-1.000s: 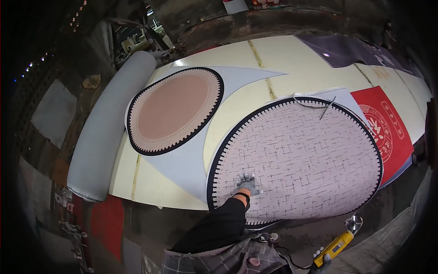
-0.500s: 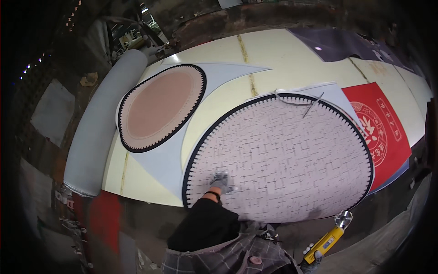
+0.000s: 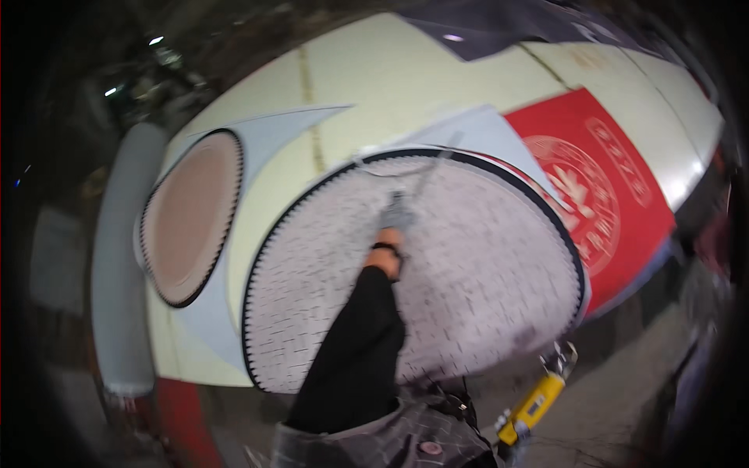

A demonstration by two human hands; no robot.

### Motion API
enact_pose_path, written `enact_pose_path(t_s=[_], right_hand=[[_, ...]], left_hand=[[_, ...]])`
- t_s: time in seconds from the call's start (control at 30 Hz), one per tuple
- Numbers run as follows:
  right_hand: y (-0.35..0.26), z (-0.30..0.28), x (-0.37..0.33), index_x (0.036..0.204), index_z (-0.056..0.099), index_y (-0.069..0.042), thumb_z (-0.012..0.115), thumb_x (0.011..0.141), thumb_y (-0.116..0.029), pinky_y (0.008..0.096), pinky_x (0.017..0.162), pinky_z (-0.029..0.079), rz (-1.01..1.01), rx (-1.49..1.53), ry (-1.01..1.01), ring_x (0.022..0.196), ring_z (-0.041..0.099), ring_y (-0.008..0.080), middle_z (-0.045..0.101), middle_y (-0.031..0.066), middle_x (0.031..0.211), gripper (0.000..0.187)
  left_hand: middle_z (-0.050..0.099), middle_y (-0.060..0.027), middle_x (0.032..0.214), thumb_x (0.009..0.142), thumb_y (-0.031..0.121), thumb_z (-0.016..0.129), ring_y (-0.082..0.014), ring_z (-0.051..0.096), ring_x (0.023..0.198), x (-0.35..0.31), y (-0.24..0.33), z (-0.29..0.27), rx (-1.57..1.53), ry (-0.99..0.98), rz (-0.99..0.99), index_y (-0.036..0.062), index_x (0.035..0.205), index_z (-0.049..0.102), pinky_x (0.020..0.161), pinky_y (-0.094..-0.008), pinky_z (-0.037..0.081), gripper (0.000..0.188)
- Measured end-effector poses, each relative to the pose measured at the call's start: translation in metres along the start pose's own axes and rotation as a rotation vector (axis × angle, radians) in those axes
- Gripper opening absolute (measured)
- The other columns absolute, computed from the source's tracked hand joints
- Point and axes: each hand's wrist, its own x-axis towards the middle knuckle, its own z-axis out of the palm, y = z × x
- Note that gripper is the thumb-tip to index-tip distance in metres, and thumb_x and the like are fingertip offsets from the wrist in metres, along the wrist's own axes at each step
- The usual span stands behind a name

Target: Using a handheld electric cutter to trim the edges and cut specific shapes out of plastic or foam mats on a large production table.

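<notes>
My left hand (image 3: 395, 216), in a grey glove with a black sleeve behind it, is stretched far out over a large round pale rug (image 3: 484, 273) with a black toothed border. It lies on the rug's upper middle. The picture is blurred, so I cannot tell whether the fingers are apart. Just beyond the fingertips, at the rug's far edge, lie a thin metal tool (image 3: 437, 160) and a loose thread (image 3: 378, 170). My right hand is out of sight.
A smaller round brown rug (image 3: 191, 218) with a dark border lies to the left on pale grey backing. The cream table (image 3: 406, 70) also carries a red printed cloth (image 3: 601, 195) on the right. A grey roll (image 3: 117, 257) lies along the left edge. A yellow tool (image 3: 534, 405) hangs at lower right.
My left hand has moved from the rug's near edge up across it to near the far edge. The view has swung closer over the table.
</notes>
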Motion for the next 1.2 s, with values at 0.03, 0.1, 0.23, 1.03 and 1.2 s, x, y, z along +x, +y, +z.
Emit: enact_pose_path(t_s=[0.03,0.1,0.23,1.03,1.2], right_hand=[[-0.008,0.006,-0.006,0.116,0.044,-0.002,0.069,0.072,-0.028,0.0408,0.067,0.051,-0.05,0.189,0.467,0.077,0.059,0.0267,0.057,0.0138,0.094,0.057],[-0.015,-0.006,-0.006,0.116,0.044,-0.002,0.069,0.072,-0.029,0.041,0.067,0.051,-0.125,-0.072,0.447,0.077,0.059,0.0269,0.057,0.0139,0.094,0.057],[-0.03,-0.013,0.011,0.116,0.044,-0.002,0.069,0.072,-0.03,0.0413,0.066,0.051,-0.102,-0.234,0.384,0.076,0.059,0.0271,0.057,0.0139,0.094,0.058],[-0.041,0.018,-0.014,0.109,0.046,0.0,0.069,0.069,-0.018,0.0374,0.059,0.056,-0.403,-0.427,0.323,0.068,0.063,0.0251,0.059,0.016,0.083,0.05],[-0.028,-0.013,-0.02,0.11,0.046,0.0,0.071,0.067,-0.024,0.0342,0.058,0.053,-0.399,-0.334,0.474,0.066,0.061,0.0221,0.058,0.0127,0.082,0.055]], left_hand=[[0.034,-0.0239,0.137,0.079,0.043,0.056,-0.0361,0.043,0.12,0.033,0.021,0.018,0.053,0.161,0.199,0.003,0.138,0.029,0.1,-0.0394,0.035,0.076],[0.02,-0.0171,0.147,0.075,0.046,0.059,-0.0271,0.036,0.129,0.055,0.089,0.005,0.03,-0.008,0.051,0.0069,0.144,0.007,0.1,-0.0386,0.037,0.094],[0.006,-0.0145,0.15,0.073,0.05,0.062,-0.0267,0.037,0.129,0.073,0.107,-0.02,0.165,0.047,-0.061,0.0091,0.144,0.0,0.1,-0.0386,0.037,0.103],[0.025,-0.0198,0.144,0.072,0.046,0.067,-0.0332,0.055,0.109,0.048,0.059,0.029,0.431,0.302,0.115,0.012,0.143,0.018,0.088,-0.0407,0.046,0.093],[0.025,-0.0178,0.145,0.074,0.031,0.065,-0.0338,0.054,0.11,0.087,0.098,0.027,0.366,-0.04,-0.13,0.0112,0.141,0.023,0.09,-0.0426,0.045,0.081]])
